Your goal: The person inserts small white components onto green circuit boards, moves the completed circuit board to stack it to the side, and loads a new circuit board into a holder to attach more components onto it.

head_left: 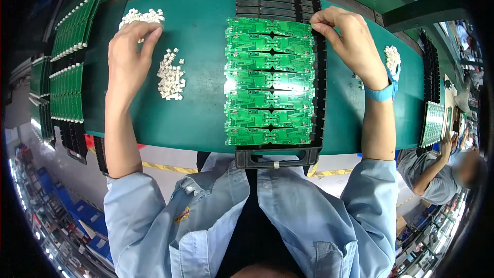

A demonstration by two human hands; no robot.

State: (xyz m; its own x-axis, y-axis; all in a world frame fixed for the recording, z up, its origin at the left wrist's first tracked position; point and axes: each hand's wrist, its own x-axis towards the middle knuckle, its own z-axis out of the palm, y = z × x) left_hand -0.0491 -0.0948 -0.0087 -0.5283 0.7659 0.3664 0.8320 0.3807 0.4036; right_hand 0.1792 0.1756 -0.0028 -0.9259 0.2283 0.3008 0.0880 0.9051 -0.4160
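Several green circuit boards [270,82] lie in rows on a black slotted tray [318,98] at the middle of the green mat. My right hand [343,33] is at the top right corner of the boards, thumb and index finger pinched; anything between the fingertips is too small to make out. At the upper left my left hand [130,54] hovers by a pile of small white connectors [141,17], its thumb and index finger bent close together. What they hold, if anything, is hidden. A second connector pile [171,74] lies right of that hand.
Another white connector pile [392,59] sits beyond my right wrist. Racks of green boards [67,90] stand at the far left, and more boards [432,123] at the right edge. A co-worker [437,170] is at the far right.
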